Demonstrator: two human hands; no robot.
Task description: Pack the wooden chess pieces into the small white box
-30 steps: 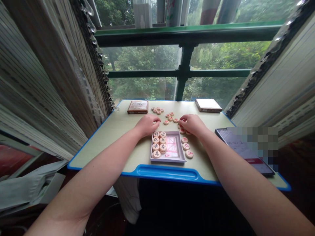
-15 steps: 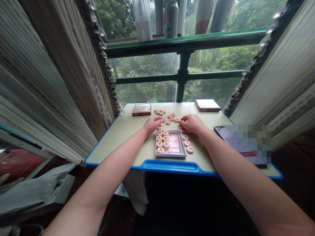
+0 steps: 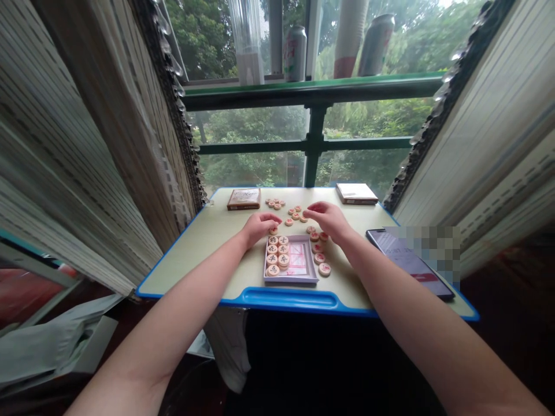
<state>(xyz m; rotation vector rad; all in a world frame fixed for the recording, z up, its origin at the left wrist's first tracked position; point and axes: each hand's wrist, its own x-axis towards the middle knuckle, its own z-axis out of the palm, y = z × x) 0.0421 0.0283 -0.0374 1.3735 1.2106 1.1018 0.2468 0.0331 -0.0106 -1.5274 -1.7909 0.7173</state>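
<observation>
Our left hand [image 3: 259,225] at far left corner of tray [image 3: 291,280], fingertips bunched over wooden piece [image 3: 273,230], can't tell if gripped. Right hand [image 3: 330,219] loose, fingers apart, over loose pieces [image 3: 296,215] just beyond tray. Phone [image 3: 407,263] near right.

Table [image 3: 208,248] with tray [image 3: 290,279], discs [image 3: 297,215], phone [image 3: 407,263]

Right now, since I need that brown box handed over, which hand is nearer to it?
Left. The left hand lies just nearer the person than the brown box, slightly to its right; the right hand is farther right, past the loose xiangqi pieces.
</observation>
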